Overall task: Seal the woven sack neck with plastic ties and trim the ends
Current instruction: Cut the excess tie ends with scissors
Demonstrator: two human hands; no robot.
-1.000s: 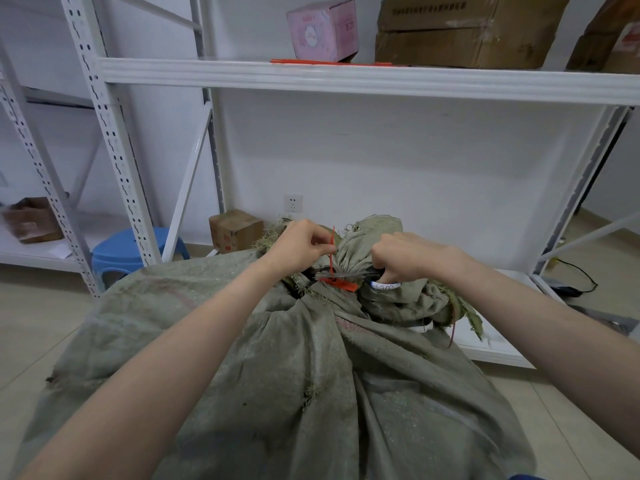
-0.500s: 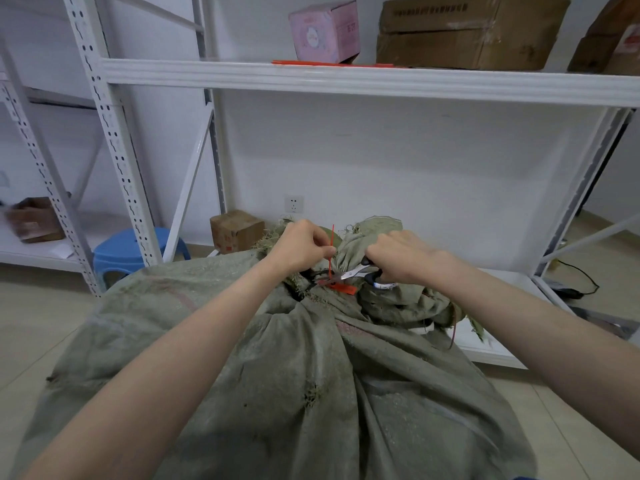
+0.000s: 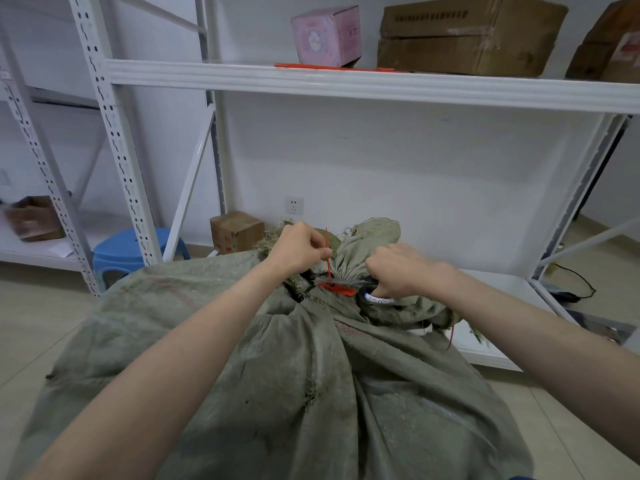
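At twelve o'clock on the woven sack (image 3: 277,375), left hand (image 3: 298,251) fingers (image 3: 320,252) pinch the red plastic tie (image 3: 327,242) upright, taut, probably so scissors (image 3: 343,281) gripped in the right hand (image 3: 398,268) can trim it.

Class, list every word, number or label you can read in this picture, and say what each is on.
Pink box: print too blurred to read.
Big carton: row of characters along top, too small.
Right carton: red-and-white label, unreadable.
Floor carton: red marks, unreadable.
White band under right hand: dark marks, unclear.
Sack: faint red print, unreadable.
Nothing can be quoted.
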